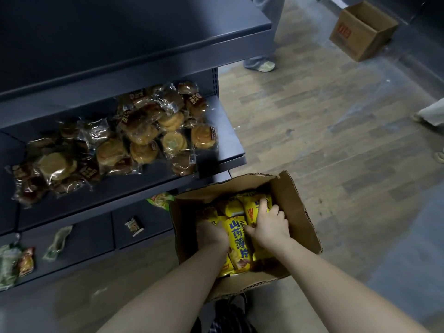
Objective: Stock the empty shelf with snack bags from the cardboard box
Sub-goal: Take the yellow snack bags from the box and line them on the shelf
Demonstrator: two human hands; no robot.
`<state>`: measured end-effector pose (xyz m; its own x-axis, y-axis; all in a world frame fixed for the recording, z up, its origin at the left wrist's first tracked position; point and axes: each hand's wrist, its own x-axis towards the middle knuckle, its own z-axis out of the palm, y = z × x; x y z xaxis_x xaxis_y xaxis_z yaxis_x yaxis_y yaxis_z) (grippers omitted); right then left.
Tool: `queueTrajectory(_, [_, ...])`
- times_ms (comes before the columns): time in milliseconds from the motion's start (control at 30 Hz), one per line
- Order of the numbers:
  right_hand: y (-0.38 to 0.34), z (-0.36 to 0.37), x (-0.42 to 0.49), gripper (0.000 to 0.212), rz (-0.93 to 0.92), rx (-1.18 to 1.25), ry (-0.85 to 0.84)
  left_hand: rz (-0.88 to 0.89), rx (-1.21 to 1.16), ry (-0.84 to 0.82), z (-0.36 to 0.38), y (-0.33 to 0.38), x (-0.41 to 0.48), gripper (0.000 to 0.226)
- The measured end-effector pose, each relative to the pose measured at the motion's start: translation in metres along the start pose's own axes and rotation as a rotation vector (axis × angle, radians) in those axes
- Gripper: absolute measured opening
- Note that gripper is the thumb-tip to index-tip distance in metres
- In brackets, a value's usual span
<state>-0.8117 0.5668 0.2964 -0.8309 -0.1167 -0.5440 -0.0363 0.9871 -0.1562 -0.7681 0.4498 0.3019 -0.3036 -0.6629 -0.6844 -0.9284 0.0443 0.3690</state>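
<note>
**While the cardboard box point(294, 207) is standing open**

As I am watching remotely, the yellow snack bags point(236, 239) are lying packed inside that box. The right hand point(270, 222) is reaching in, its fingers curling round bags at the box's far side. The left hand point(211, 234) is pushing down among the bags at the box's left side; its fingers are hidden, so I cannot tell its grip. Left of the box, the shelf point(231, 133) is carrying wrapped pastries point(144, 131).
</note>
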Motion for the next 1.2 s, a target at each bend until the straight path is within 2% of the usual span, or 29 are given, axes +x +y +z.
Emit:
queueTrajectory(200, [0.005,0.001,-0.001,0.083,0.011,0.136,-0.02,-0.019,-0.113,-0.112,-0.004,-0.003,0.01,0.044])
queueTrajectory(300, [0.004,-0.004,-0.002,0.082,-0.01,0.165,-0.03,-0.044,-0.143,-0.043,-0.008,-0.002,0.0,0.049])
queueTrajectory(433, [0.003,-0.012,-0.005,0.086,-0.026,0.304,-0.084,0.068,-0.102,-0.035,-0.017,-0.006,-0.018,0.051])
queueTrajectory(567, [0.001,-0.025,-0.014,0.094,0.008,0.631,-0.127,0.265,-0.06,-0.021,-0.036,-0.01,-0.03,0.058])
queueTrajectory(700, [0.007,-0.051,-0.028,0.067,0.12,1.018,-0.199,0.445,-0.12,-0.056,-0.069,-0.004,-0.052,0.064])
queueTrajectory(800, [0.017,-0.079,-0.05,0.071,0.074,1.218,-0.386,0.534,-0.316,-0.154,-0.097,0.008,-0.069,0.07])
queueTrajectory(900, [0.014,-0.113,-0.074,0.054,-0.078,1.346,-0.532,0.621,-0.557,-0.263,-0.126,0.027,-0.088,0.069])
queueTrajectory(967, [0.003,-0.137,-0.084,0.055,-0.106,1.376,-0.53,0.639,-0.645,-0.353,-0.143,0.045,-0.096,0.083])
queueTrajectory(1067, [-0.027,-0.179,-0.103,0.06,-0.14,1.413,-0.489,0.534,-0.72,-0.506,-0.153,0.079,-0.092,0.092])
queueTrajectory(1133, [-0.051,-0.203,-0.118,0.06,-0.214,1.451,-0.51,0.573,-0.711,-0.519,-0.166,0.103,-0.1,0.093])
queueTrajectory(1200, [-0.074,-0.224,-0.131,0.064,-0.292,1.467,-0.502,0.708,-0.71,-0.462,-0.195,0.122,-0.135,0.082])
